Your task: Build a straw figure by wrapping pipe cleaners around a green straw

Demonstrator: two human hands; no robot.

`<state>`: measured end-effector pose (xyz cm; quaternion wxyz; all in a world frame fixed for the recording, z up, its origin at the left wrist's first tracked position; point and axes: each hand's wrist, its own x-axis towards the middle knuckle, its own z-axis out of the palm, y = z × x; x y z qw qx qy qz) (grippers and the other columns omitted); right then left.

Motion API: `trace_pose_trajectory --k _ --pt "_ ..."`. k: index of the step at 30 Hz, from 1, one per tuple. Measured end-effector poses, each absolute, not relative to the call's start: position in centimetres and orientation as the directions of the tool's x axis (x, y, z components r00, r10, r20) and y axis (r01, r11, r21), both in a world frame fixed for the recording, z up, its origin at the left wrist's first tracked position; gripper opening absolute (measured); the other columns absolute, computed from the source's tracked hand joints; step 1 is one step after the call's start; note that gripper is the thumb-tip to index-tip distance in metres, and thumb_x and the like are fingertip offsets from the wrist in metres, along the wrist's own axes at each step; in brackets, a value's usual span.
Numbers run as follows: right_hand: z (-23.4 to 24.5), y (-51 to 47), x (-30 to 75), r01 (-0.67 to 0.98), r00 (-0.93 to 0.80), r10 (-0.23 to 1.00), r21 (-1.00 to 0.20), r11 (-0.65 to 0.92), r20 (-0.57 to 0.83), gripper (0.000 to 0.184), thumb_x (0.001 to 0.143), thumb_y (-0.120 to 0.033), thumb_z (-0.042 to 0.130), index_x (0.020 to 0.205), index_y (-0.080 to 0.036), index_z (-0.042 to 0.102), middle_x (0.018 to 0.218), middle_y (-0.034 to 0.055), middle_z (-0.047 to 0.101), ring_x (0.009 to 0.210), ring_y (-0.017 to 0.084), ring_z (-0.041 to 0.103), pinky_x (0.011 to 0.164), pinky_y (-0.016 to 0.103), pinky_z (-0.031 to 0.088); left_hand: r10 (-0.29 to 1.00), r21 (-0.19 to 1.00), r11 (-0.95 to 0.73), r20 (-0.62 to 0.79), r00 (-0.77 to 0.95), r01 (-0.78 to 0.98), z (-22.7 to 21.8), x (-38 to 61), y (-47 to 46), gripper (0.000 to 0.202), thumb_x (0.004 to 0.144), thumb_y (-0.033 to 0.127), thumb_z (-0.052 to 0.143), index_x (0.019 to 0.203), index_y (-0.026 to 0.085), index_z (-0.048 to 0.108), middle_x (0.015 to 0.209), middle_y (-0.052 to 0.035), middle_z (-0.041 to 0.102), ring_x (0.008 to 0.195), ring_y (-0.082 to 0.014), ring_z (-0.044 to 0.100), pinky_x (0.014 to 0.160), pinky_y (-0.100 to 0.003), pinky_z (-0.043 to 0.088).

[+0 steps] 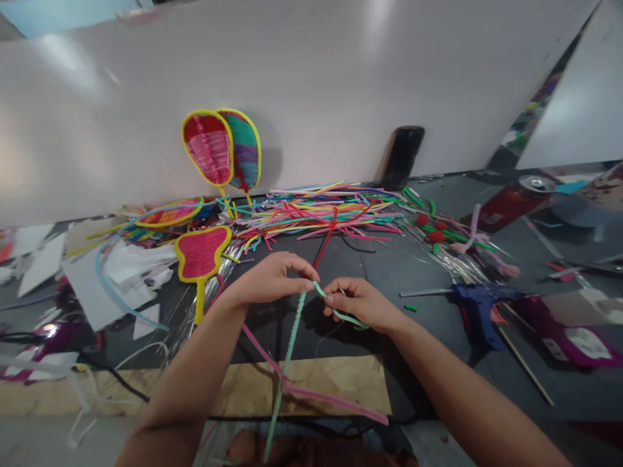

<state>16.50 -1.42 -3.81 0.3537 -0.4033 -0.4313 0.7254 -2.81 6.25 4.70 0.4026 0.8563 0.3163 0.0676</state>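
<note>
My left hand (272, 277) pinches the upper end of a long mint-green pipe cleaner (288, 353) that hangs down toward me. Its short end bends across into my right hand (357, 303), whose fingers are closed on it. A red pipe cleaner (325, 241) rises from behind my left fingers toward the pile. Below both hands a pink pipe cleaner (311, 392) runs across a plywood board (335, 383).
A heap of coloured pipe cleaners (321, 211) lies beyond my hands. Woven fans lean on the white wall (221, 149), one pink fan (199, 256) lies flat. A blue glue gun (474, 305), a red can (516, 198), a dark phone (402, 155) and paper scraps (111, 272) surround them.
</note>
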Motion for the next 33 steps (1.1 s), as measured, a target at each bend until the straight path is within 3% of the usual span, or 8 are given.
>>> trace_pose_trajectory --k 5,9,12,14,16,23,29,33 --pt "-3.7 -1.2 16.7 -0.096 -0.447 0.860 -0.942 -0.321 -0.247 0.033 0.075 -0.046 0.064 0.088 -0.015 0.063 0.073 0.0016 0.066 0.056 0.009 0.054 0.054 0.021 0.042 0.609 0.608 -0.558 -0.162 0.777 0.565 4.6 -2.9 6.7 0.019 0.080 0.027 0.052 0.085 0.018 0.068 0.084 -0.0007 0.070 0.082 -0.0148 0.060 0.080 -0.025 0.038" --pt "-3.5 -0.9 17.6 0.175 -0.125 0.990 -0.984 -0.039 -0.061 0.027 0.084 -0.040 0.052 0.091 -0.017 0.065 0.078 0.0037 0.066 0.062 0.013 0.058 0.060 0.026 0.045 0.691 0.550 -0.512 -0.193 0.696 0.660 4.4 -3.0 7.1 0.019 0.079 0.027 0.050 0.082 0.019 0.067 0.080 0.0012 0.071 0.077 -0.0148 0.061 0.080 -0.027 0.037" --pt "-3.3 -1.0 18.0 0.465 0.035 0.956 -0.851 0.243 0.291 0.018 0.086 -0.030 0.052 0.090 -0.020 0.066 0.087 0.0056 0.067 0.082 0.018 0.060 0.077 0.033 0.047 0.760 0.470 -0.478 -0.203 0.618 0.742 4.1 -3.0 7.2 0.020 0.077 0.026 0.049 0.079 0.020 0.068 0.076 0.0011 0.071 0.075 -0.0165 0.062 0.086 -0.034 0.034" --pt "-3.1 -1.3 17.8 0.602 -0.017 0.886 -0.703 0.378 0.463 0.014 0.085 -0.025 0.054 0.089 -0.022 0.067 0.094 0.0063 0.065 0.093 0.021 0.057 0.085 0.038 0.044 0.792 0.420 -0.468 -0.192 0.580 0.778 3.8 -3.0 7.2 0.020 0.076 0.024 0.048 0.078 0.021 0.068 0.075 0.0003 0.071 0.078 -0.0186 0.062 0.091 -0.040 0.030" --pt "-3.0 -1.7 17.3 0.680 -0.098 0.843 -0.583 0.445 0.529 0.013 0.083 -0.023 0.056 0.087 -0.024 0.068 0.102 0.0068 0.063 0.099 0.023 0.053 0.088 0.042 0.043 0.805 0.390 -0.477 -0.164 0.570 0.787 3.6 -3.2 7.0 0.021 0.075 0.023 0.048 0.075 0.021 0.069 0.076 -0.0008 0.071 0.081 -0.0209 0.062 0.094 -0.044 0.027" --pt "-2.0 -1.6 15.6 0.809 -0.271 0.840 -0.362 0.463 0.470 0.018 0.085 -0.027 0.054 0.096 -0.026 0.069 0.133 0.0067 0.045 0.122 0.031 0.035 0.099 0.051 0.037 0.833 0.354 -0.488 -0.084 0.547 0.798 4.8 -4.3 6.6 0.020 0.071 0.019 0.048 0.068 0.019 0.069 0.077 -0.0040 0.072 0.078 -0.0222 0.062 0.096 -0.050 0.025" --pt "0.1 -0.3 12.9 0.842 -0.403 0.823 -0.190 0.505 0.400 0.024 0.087 -0.030 0.051 0.099 -0.021 0.069 0.139 0.0094 0.039 0.129 0.034 0.026 0.103 0.053 0.033 0.832 0.381 -0.490 -0.062 0.551 0.784 6.5 -5.6 6.2 0.020 0.070 0.022 0.050 0.067 0.019 0.069 0.073 -0.0046 0.071 0.076 -0.0225 0.063 0.087 -0.042 0.035" --pt "0.7 0.0 10.7 0.874 -0.409 0.843 -0.117 0.473 0.350 0.026 0.085 -0.036 0.054 0.087 -0.017 0.072 0.137 0.0130 0.043 0.131 0.037 0.024 0.103 0.055 0.031 0.851 0.370 -0.480 -0.027 0.525 0.796 6.8 -6.2 5.9 0.020 0.072 0.022 0.050 0.069 0.019 0.069 0.074 -0.0058 0.071 0.078 -0.0243 0.063 0.091 -0.047 0.032"
